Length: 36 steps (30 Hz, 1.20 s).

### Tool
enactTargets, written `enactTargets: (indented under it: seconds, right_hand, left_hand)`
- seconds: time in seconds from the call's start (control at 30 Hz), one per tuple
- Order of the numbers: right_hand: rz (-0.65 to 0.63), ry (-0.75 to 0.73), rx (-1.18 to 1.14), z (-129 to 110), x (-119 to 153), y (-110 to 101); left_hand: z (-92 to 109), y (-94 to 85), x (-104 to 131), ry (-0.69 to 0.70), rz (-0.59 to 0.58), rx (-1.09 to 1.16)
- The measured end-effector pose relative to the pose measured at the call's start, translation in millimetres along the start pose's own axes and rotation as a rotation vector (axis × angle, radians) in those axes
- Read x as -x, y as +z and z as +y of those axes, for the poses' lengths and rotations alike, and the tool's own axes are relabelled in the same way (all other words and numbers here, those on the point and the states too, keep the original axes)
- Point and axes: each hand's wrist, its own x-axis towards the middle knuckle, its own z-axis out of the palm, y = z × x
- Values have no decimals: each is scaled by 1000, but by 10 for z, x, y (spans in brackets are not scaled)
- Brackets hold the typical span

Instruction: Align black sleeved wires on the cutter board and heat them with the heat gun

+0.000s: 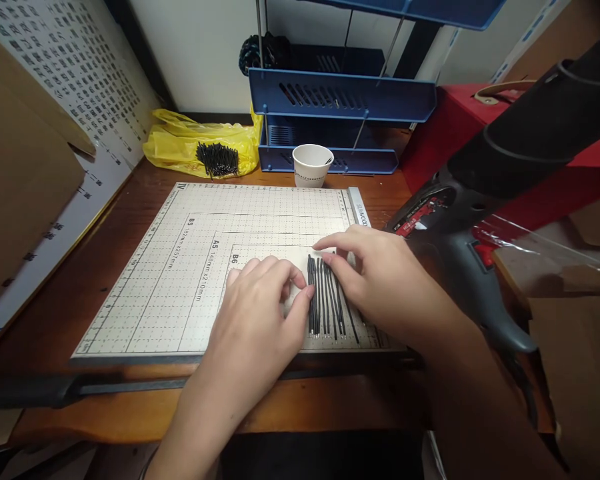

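Observation:
Several thin black strips (327,300) with small bright tips lie side by side, lengthwise toward me, on a cream gridded cutting board (180,267). At their left edge is my left hand (265,307), its thumb and index fingertips close together against the leftmost strips; whether it pinches one is unclear. Over the far ends of the strips, on the right, my right hand (375,273) has its thumb and index finger apart, the thumb tip touching or just above the strips. Its other fingers are mostly hidden.
Behind the board stand a white paper cup (312,167) and a blue tiered rack (340,97). A yellow bag (175,143) with a black bundle (217,160) sits back left. At right are a dark heat-gun-like tool (480,267) and a red box (445,120). The cutter's arm (130,387) crosses the front.

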Motion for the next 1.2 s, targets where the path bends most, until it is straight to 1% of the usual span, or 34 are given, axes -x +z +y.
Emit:
enactTargets:
  seconds: [0.07,0.13,0.23,0.43,0.53,0.7,1.07,1.13,1.2]
  right_hand:
    - [-74,-34,17,-20,-32,14]
    - [-108,-54,31,-29,-53,22]
    - [-86,-56,35,-25,-59,18]
    - [-39,19,20,-17,-34,14]
    - [-34,2,-2,-12,-35,18]
    - [-27,18,-2,-3,-37,10]
    - [-61,-41,5,-14,-48,26]
    - [-25,-49,10,2,-31,3]
    - [80,-20,17,40,29,-33]
  left_hand:
    - [-2,-1,2,-1,5,11]
    - [-3,-1,5,-4,2,17]
    - [0,0,8,-11,-8,19]
    - [-5,10,6,-1,3,14]
    - [-9,14,8,-2,9,19]
    - [-15,18,15,6,15,20]
    - [-13,26,14,-2,32,20]
    - [-10,22,17,-1,27,22]
    - [-7,18,21,-2,20,25]
